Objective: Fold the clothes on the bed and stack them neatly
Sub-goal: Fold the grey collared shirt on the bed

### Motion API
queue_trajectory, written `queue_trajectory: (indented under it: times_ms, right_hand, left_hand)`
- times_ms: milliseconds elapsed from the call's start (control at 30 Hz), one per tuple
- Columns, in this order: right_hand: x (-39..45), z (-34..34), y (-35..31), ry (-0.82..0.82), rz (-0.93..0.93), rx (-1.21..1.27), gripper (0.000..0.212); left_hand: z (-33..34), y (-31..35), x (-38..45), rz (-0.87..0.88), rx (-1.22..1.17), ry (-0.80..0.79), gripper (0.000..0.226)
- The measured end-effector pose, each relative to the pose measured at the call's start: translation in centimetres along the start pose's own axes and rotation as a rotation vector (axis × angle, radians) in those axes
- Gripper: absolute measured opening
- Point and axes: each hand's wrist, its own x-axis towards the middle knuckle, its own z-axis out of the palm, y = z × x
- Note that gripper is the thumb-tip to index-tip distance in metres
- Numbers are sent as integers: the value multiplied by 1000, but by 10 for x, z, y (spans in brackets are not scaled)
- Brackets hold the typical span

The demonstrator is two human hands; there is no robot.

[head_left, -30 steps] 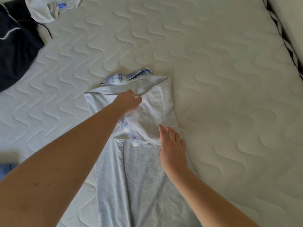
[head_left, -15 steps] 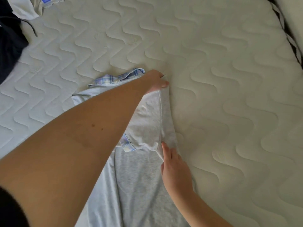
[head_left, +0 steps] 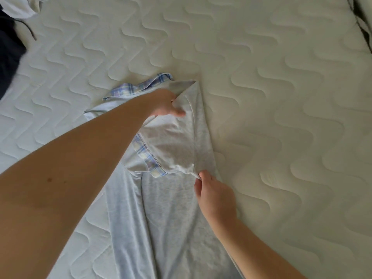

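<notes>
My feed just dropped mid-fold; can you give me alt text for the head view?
Both hands hold a light grey shirt with plaid trim on a quilted mattress: the left hand grips the folded-in sleeve near the collar, the right hand pinches its lower corner. Dark clothing lies at the upper left.

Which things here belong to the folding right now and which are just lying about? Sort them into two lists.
In use:
- grey shirt with plaid trim, partly folded
- left hand, gripping its upper fold
- right hand, pinching the sleeve's lower corner

Lying about:
- dark garment, far left
- white garment, top left corner
- quilted mattress underneath
</notes>
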Motion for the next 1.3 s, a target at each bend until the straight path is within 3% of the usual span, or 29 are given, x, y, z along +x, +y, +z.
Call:
queue_trajectory:
  times_ms: [100, 200, 333, 467, 567, 733, 833, 933, 1167, 1300]
  right_hand:
    - [3, -5, -4, 42, -13, -14, 26]
    - [4, -5, -13, 48, -26, -43, 24]
    - [0, 5, -19, -54, -25, -87, 31]
    - [-11, 13, -15, -146, -6, -86, 35]
    - [-9, 12, -14, -125, -10, -40, 26]
    - [-2, 14, -20, -105, 13, -52, 24]
    - [-1, 20, -21, -195, 22, -34, 46]
    - [-4, 22, -23, -167, 7, -8, 56]
    - [-14, 14, -38, 21, -88, 23, 58]
    - [-13, 20, -39, -19, -67, 17, 60]
  left_hand:
    - [-2, -11, -7, -31, 32, 99, 27]
    - [-7, -9, -11, 1, 52, 172, 17]
    - [-1, -7, -13, -28, 182, 209, 29]
    - [16, -19, -25, -143, 147, 58, 71]
    - [27, -30, -41, -99, -108, 206, 56]
    - [67, -25, -62, -161, -318, 531, 24]
    - [84, -22, -70, -211, -407, 602, 23]
    - [81, -21, -75, -236, -445, 633, 20]
    - [53, -28, -83, -128, -223, 717, 23]
    - [55, -49, -78, -193, -49, 695, 26]
